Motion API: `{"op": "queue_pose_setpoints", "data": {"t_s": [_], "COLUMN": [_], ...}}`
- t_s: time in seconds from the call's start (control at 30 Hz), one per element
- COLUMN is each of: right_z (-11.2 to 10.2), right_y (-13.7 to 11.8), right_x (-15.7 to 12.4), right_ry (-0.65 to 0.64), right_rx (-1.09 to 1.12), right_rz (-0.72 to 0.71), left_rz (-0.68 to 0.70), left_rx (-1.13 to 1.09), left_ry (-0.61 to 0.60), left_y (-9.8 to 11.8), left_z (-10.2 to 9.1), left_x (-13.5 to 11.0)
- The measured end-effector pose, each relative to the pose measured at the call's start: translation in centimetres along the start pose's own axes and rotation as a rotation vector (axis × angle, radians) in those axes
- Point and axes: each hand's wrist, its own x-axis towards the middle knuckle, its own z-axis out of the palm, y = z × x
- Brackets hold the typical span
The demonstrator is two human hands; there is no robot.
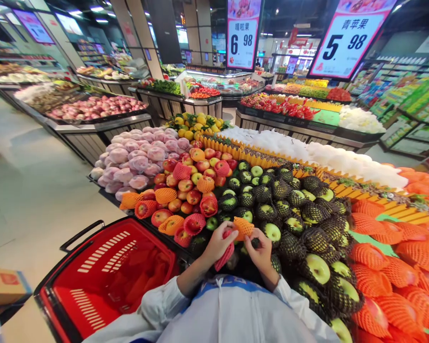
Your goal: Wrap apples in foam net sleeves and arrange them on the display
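The orange foam net (243,226) sits at the near edge of the fruit display (372,190), pinched between both hands. The right hand (261,251) grips its right side with closed fingers. The left hand (218,244) grips its left side and also holds a red foam net (224,256) hanging below. Black-netted green apples (300,224) lie just right. A red shopping basket (103,276) stands near left.

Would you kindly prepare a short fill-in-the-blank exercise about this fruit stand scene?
1. The shopping basket beside the stand is coloured ____.
2. The green apples wear foam nets coloured ____.
3. The left hand and right hand together hold foam ____.

Missing words: red; black; nets
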Motion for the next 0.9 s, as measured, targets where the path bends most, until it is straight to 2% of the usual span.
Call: {"op": "queue_pose_setpoints", "data": {"t_s": [0.1,0.33,0.53,0.6,0.7,0.77,0.8,0.83,0.9], "right_z": [0.2,-0.2,-0.2,0.0,0.3,0.3,0.3,0.2,0.1], "right_y": [-0.4,-0.2,0.5,0.7,1.0,1.2,1.3,1.4,1.6], "right_x": [-0.1,0.2,0.5,0.6,0.5,0.5,0.5,0.4,0.5], "right_ry": [-0.057,-0.131,-0.206,-0.246,-0.246,-0.213,-0.197,-0.184,-0.17], "right_rx": [0.004,0.066,0.11,0.117,0.11,0.09,0.079,0.07,0.057], "right_rz": [0.023,0.123,0.194,0.206,0.215,0.216,0.213,0.208,0.19], "left_rz": [-0.02,0.108,0.215,0.265,0.308,0.316,0.319,0.318,0.273], "left_rx": [0.034,0.167,0.158,0.163,0.233,0.293,0.318,0.342,0.425], "left_ry": [-0.071,0.02,0.089,0.068,-0.059,-0.115,-0.102,-0.059,0.1], "left_y": [-0.3,0.4,1.2,1.5,1.9,2.2,2.3,2.4,2.7], "left_z": [0.8,0.3,0.7,1.0,0.9,0.2,-0.5,-1.4,-4.0], "left_x": [-0.1,0.2,-0.4,-0.8,-0.8,-0.2,0.3,1.0,3.0]}}
